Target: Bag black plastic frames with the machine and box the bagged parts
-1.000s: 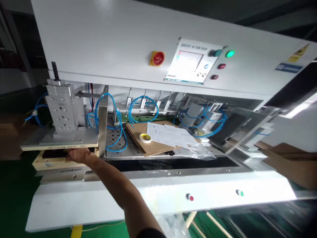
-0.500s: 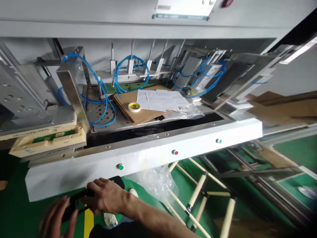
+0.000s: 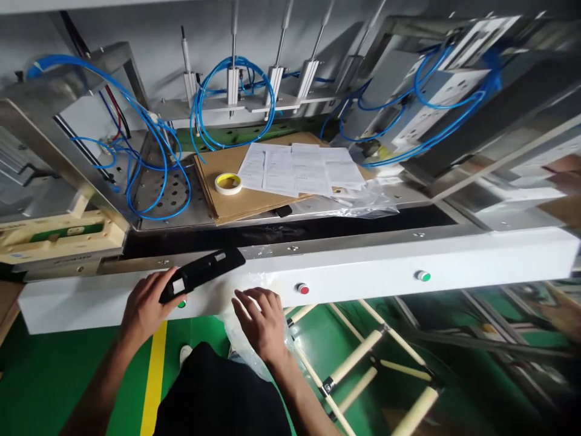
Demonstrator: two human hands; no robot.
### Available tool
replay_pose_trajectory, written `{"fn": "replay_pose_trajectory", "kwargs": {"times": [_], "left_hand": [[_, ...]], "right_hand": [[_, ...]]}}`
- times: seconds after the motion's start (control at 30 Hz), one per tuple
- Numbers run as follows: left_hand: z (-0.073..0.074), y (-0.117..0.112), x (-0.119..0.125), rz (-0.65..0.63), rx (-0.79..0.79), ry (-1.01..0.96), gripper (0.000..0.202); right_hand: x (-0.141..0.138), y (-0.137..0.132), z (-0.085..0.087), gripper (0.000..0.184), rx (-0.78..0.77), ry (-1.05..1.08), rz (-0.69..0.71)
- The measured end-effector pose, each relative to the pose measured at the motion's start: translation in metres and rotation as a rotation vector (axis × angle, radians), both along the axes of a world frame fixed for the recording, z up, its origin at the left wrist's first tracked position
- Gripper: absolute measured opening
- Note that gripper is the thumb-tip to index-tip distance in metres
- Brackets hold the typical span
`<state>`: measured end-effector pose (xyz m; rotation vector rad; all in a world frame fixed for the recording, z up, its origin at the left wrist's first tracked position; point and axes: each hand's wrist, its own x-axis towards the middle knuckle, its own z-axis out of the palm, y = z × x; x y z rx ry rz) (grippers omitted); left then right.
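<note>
Papers (image 3: 297,172), tape (image 3: 227,190) on cardboard (image 3: 227,209); black part (image 3: 204,272) nearer

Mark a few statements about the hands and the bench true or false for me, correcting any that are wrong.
1. The left hand holds the black part. True.
2. The right hand grips the tape roll. False: the right hand shows nothing in its grasp; the tape roll lies on the cardboard.
3. White papers lie partly over the cardboard. True.
4. The red button is to the right of both green buttons. False: the red button sits between the two green buttons.
5. The floor stripe is yellow. True.
</note>
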<state>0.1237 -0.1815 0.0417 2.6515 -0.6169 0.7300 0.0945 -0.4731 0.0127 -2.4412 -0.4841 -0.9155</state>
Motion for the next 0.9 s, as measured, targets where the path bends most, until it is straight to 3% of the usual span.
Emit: {"fn": "replay_pose_trajectory", "kwargs": {"times": [0.17,0.33,0.53,0.7,0.9], "left_hand": [[0.012,-0.031,0.038,-0.124,0.063,0.027,0.052],[0.001,-0.048,0.061,-0.199,0.144,0.090,0.053],[-0.014,-0.049,0.073,-0.230,0.137,0.147,0.055],[-0.022,-0.052,0.077,-0.245,0.112,0.172,0.054],[-0.024,-0.056,0.077,-0.220,0.039,0.186,0.059]], "right_hand": [[0.023,-0.023,-0.043,0.031,-0.157,0.054,0.080],[0.025,-0.033,-0.066,0.043,-0.115,0.100,0.121],[0.021,-0.030,-0.075,0.039,-0.074,0.100,0.095],[0.021,-0.029,-0.079,0.036,-0.135,0.109,0.064],[0.023,-0.025,-0.068,0.027,-0.161,0.057,0.013]]}}
